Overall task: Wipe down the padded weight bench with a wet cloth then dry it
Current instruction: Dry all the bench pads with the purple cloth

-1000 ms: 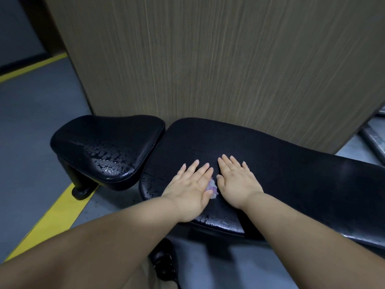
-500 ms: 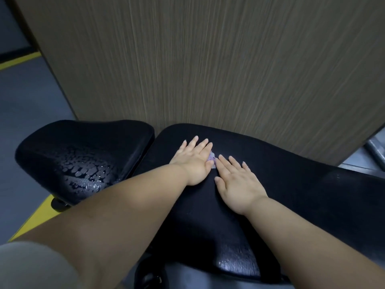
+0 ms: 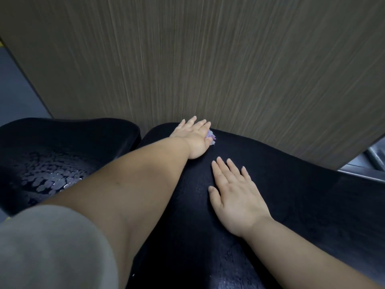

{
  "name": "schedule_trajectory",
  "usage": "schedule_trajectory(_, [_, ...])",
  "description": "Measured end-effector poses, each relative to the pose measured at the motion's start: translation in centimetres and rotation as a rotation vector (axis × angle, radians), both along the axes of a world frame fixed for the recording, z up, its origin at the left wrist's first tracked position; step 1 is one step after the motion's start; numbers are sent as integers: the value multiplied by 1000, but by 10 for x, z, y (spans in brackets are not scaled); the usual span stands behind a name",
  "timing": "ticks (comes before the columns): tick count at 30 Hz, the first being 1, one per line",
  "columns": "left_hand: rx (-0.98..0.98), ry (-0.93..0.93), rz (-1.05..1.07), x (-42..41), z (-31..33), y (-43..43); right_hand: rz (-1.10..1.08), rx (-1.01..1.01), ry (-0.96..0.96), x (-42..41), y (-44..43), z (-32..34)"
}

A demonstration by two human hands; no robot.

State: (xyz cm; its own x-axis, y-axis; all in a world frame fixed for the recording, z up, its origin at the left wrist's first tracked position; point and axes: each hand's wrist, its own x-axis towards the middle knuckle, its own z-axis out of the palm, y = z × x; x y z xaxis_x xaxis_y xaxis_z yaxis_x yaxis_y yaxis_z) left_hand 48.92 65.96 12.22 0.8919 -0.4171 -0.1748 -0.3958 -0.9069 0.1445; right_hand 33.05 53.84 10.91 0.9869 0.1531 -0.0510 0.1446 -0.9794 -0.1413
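Note:
The black padded bench back pad (image 3: 291, 205) runs from the middle to the right. Its separate seat pad (image 3: 62, 155) lies at the left, beaded with water drops. My left hand (image 3: 193, 138) lies flat with straight fingers at the pad's far edge by the wall, pressing a small purple-white cloth (image 3: 210, 137) that peeks out from under its palm. My right hand (image 3: 235, 195) rests flat and spread on the pad, nearer to me, with nothing under it that I can see.
A wood-grain wall panel (image 3: 208, 59) stands right behind the bench. Grey floor (image 3: 14, 94) shows at the far left. Metal frame parts (image 3: 373, 161) sit at the right edge.
My left hand has slid the cloth away from me, from the near edge of the pad to its far edge by the wall. My right hand stayed flat on the pad.

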Motion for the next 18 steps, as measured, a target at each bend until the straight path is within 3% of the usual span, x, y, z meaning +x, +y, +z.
schedule_trajectory(10, [38, -72, 7, 21, -2, -5, -7, -14, -2, 1, 1, 0])
schedule_trajectory(18, [20, -8, -38, -14, 2, 10, -19, -33, 19, 1, 3, 2])
